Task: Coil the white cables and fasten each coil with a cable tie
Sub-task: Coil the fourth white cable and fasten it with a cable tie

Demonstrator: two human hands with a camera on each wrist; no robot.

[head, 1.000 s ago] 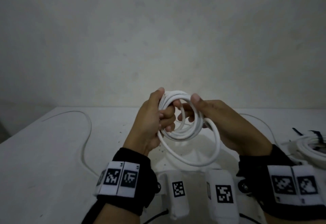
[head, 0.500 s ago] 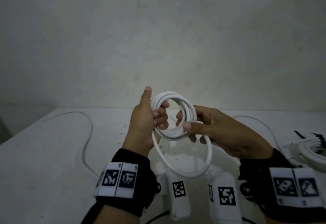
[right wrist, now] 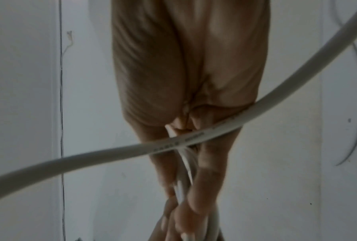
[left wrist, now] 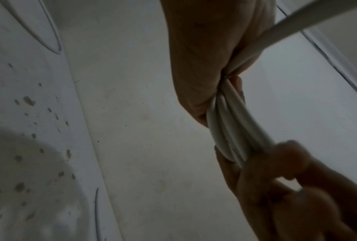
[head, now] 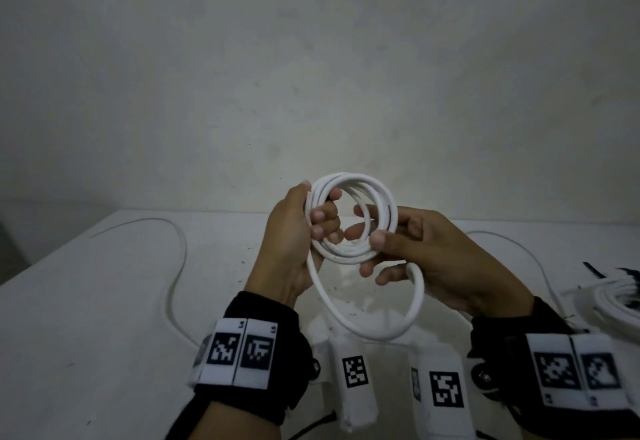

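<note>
A white cable coil (head: 360,181) of several loops is held upright above the table, between both hands. My left hand (head: 304,228) grips the coil's left side, fingers curled through the loops (left wrist: 231,124). My right hand (head: 398,242) pinches the lower right of the coil between thumb and fingers. One larger loose loop (head: 363,329) hangs below the coil and runs up into my right palm (right wrist: 194,137). Where that cable ends is hidden.
A thin white cable (head: 173,266) snakes over the white table (head: 86,318) at the left. Another thin cable (head: 512,242) runs off to the right. At the right edge lies a finished white coil (head: 613,308) with black ties (head: 595,271) beside it.
The right hand slid down the coil from its top to its lower right. The hanging loop has stayed about the same size. The left hand keeps its grip.
</note>
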